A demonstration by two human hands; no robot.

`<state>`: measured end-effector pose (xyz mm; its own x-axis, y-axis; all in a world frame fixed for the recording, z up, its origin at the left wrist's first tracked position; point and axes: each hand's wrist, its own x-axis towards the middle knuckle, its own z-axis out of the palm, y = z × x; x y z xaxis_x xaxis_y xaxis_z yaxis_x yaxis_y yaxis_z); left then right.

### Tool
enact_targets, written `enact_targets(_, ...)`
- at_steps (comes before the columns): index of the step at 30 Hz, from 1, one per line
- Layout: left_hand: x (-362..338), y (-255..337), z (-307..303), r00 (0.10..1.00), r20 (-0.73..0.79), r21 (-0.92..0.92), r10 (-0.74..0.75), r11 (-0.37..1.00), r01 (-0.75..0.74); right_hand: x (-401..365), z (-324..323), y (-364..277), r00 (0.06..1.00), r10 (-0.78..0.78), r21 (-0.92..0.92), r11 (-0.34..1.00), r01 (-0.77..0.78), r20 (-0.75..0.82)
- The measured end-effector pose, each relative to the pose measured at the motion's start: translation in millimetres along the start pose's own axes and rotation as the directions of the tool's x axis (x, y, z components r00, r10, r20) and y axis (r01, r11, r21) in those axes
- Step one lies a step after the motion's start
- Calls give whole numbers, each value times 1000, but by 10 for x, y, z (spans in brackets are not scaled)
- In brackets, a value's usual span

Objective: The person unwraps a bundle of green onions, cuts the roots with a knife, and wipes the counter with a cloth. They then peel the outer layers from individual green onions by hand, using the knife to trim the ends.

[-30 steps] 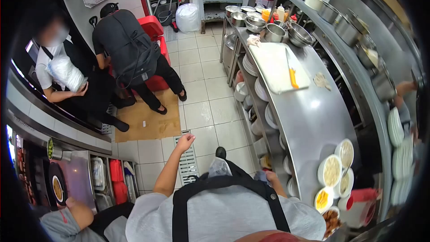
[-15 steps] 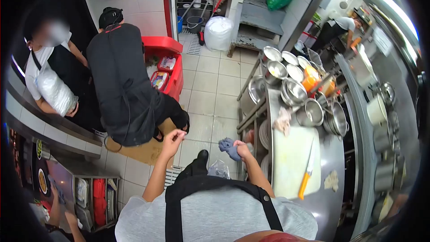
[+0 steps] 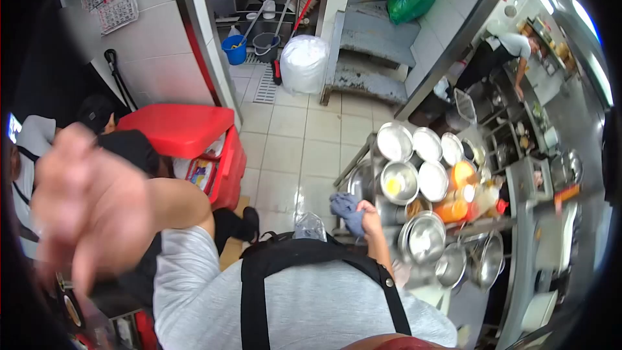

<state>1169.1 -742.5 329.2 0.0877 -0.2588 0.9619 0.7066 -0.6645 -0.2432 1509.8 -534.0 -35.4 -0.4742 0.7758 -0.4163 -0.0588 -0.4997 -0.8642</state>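
One hand, the right hand (image 3: 370, 219), grips a crumpled blue-gray cloth (image 3: 350, 214) near the metal bowls (image 3: 426, 240); the left hand (image 3: 89, 204) has swung up close, away from the cloth, perhaps empty, too blurred to tell its opening.

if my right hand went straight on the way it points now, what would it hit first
Likely the big steel pot just beyond the blue-gray cloth that your right hand holds, though depth is hard to judge from this one view.
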Motion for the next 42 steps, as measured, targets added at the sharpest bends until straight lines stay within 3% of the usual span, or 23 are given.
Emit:
enact_targets(1, 174, -45, 140, 995, -30, 207, 96, 974, -88, 248, 3, -104, 1000, 14, -20, 1000, -15, -10)
enact_targets(3, 404, -241, 519, 965, 182, 358, 188, 901, -243, 761, 74, -353, 1000, 3, 0, 1000, -3, 18)
enact_targets(13, -231, -2277, 953, 961, 273, 245, 53, 962, -122, 3563, 870, -1336, 955, 30, -169, 985, 21, 295)
enact_targets(17, -572, -3208, 807, 960, 281, 242, 19, 966, -90, 4662, 1351, -1387, 949, 85, -199, 980, -24, 303)
enact_targets(21, -765, -4182, 690, 961, 276, 242, -2, 968, -68, 5455, 1836, -1840, 943, 159, -261, 962, -81, 292)
enact_targets(29, -1291, -5975, 572, 959, 265, 258, -97, 966, 27, 7349, 2179, -2433, 944, 178, -242, 964, -110, 279)
enact_targets(30, -1378, -6164, 572, 956, 274, 268, -104, 963, 27, 7690, 2172, -2343, 965, 120, -244, 968, -61, 235)
enact_targets(33, -1598, -6656, 528, 951, 268, 322, -158, 944, 66, 8560, 2348, -2458, 961, 192, -380, 919, -106, 197)
enact_targets(35, -1658, -6936, 478, 950, 249, 358, -188, 929, 90, 9144, 2525, -2531, 928, 226, -365, 925, -109, 295)
enact_targets(38, -1687, -7250, 355, 948, 242, 404, -208, 910, 96, 9568, 3412, -3110, 888, 257, -396, 913, -94, 381)
enact_targets(40, -1777, -7497, 306, 953, 224, 409, -206, 907, 100, 10093, 3826, -3148, 848, 247, -431, 902, -24, 469)
enact_targets(41, -1912, -7686, 273, 962, 209, 594, -176, 804, 18, 10355, 4039, -3145, 825, 231, -446, 894, 28, 516)
enact_targets(42, -2119, -8117, 373, 995, 97, 633, -40, 774, -31, 10551, 4290, -3169, 797, 243, -487, 871, 72, 553)
